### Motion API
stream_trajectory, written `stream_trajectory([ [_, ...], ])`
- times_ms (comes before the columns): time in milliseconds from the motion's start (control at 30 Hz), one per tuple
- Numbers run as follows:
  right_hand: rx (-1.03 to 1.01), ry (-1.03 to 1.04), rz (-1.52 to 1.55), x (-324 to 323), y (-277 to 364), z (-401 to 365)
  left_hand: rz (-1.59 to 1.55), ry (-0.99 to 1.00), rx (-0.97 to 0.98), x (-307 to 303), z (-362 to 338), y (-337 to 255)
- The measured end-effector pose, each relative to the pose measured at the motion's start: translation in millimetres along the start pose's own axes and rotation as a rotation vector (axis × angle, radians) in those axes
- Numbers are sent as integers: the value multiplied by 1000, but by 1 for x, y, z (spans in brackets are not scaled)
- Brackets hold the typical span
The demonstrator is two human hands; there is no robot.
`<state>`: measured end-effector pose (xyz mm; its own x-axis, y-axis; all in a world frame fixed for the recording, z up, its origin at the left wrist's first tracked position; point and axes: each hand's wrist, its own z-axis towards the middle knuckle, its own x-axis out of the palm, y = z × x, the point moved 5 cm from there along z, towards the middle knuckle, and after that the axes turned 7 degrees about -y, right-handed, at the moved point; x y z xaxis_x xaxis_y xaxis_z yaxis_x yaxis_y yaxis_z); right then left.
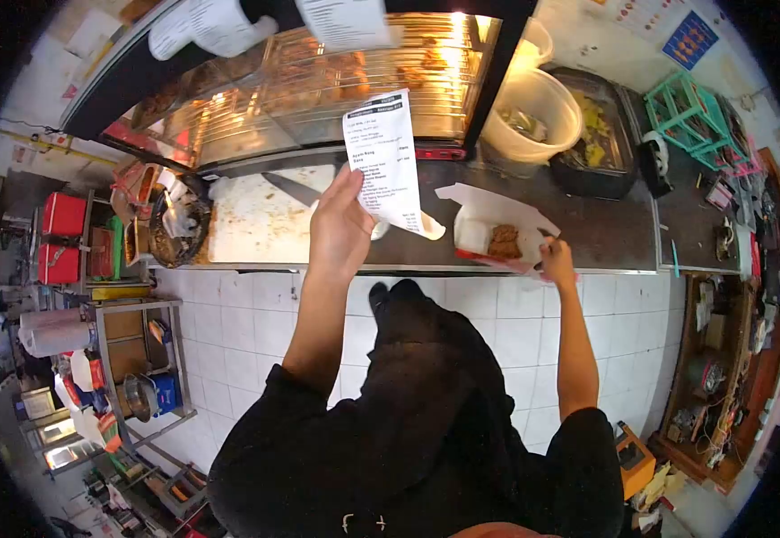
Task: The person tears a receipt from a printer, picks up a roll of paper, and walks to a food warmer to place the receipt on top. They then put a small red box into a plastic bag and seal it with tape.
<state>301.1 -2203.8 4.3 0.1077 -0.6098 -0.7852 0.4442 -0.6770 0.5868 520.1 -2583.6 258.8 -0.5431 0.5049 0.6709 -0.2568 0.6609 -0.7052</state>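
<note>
My left hand holds up a long printed paper receipt, pinched at its left edge; its bottom end curls. My right hand is closed at the right edge of an open white cardboard takeaway box on the counter's front edge. A browned piece of fried chicken lies inside the box. Fingertips of the right hand are partly hidden and look dark against the flap. Behind the left hand, a knife rests on a white cutting board.
A lit glass warming cabinet with wire racks stands behind the counter. To its right are a cream tub and a black container. A dark pan sits left of the board. Green baskets stand far right.
</note>
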Motion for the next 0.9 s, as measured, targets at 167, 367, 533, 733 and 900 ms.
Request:
stream_trajectory([
  [167, 16, 100, -20, -40, -80, 82, 56, 3, 6, 63, 10, 45],
  [367, 110, 286, -221, -41, -151, 126, 47, -18, -38, 112, 54, 101],
  [533, 205, 314, -296, -60, -175, 136, -13, -17, -107, 163, 78, 140],
  [733, -19, 52, -449, -67, -206, 125, -78, 29, -105, 226, 93, 187],
  [900, -28, 204, -363, -111, -192, 151, -74, -45, 45, 275, 90, 227],
])
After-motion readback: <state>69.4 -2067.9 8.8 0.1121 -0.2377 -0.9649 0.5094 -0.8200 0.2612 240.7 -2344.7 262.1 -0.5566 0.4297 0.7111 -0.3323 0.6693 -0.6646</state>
